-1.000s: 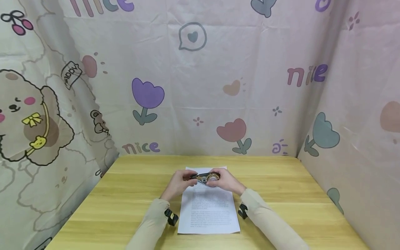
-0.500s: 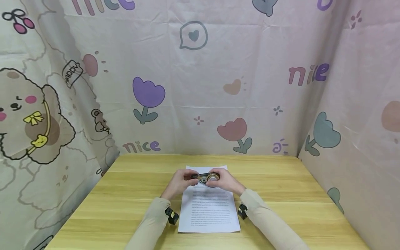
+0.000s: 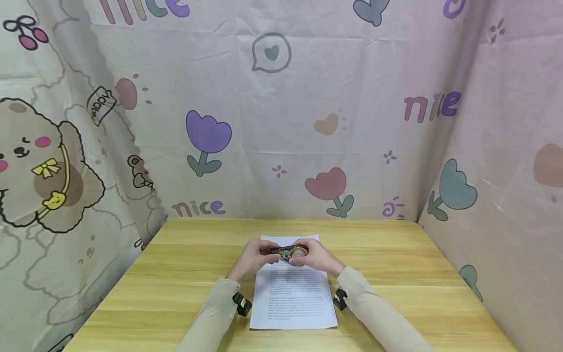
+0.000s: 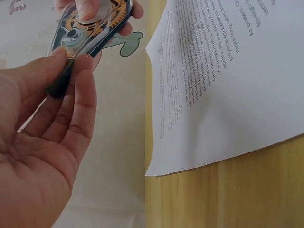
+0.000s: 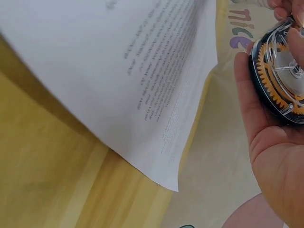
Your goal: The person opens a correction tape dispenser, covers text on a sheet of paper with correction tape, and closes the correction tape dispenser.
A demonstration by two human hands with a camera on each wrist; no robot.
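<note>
Both hands hold a correction tape dispenser (image 3: 287,254) above the upper part of a printed sheet of paper (image 3: 293,298). My left hand (image 3: 250,258) pinches its narrow dark end between thumb and fingers. Around the wide rounded end, my right hand (image 3: 320,256) grips with the thumb on the near face. Through the clear case of the dispenser (image 4: 72,40), orange gear wheels show in the left wrist view. In the right wrist view, fingers of the right hand (image 5: 273,142) lie behind the dispenser (image 5: 268,78). The dispenser's tip is partly hidden by the left fingers.
The sheet lies on a wooden table (image 3: 176,293), its printed side up and one edge slightly raised in the right wrist view. A patterned curtain (image 3: 264,122) encloses the back and sides of the table. A small black device (image 3: 241,304) sits at each wrist.
Both hands keep their hold on the dispenser. The left hand has shifted very slightly to the right, and the dispenser has turned a little. The sheet stays in place.
</note>
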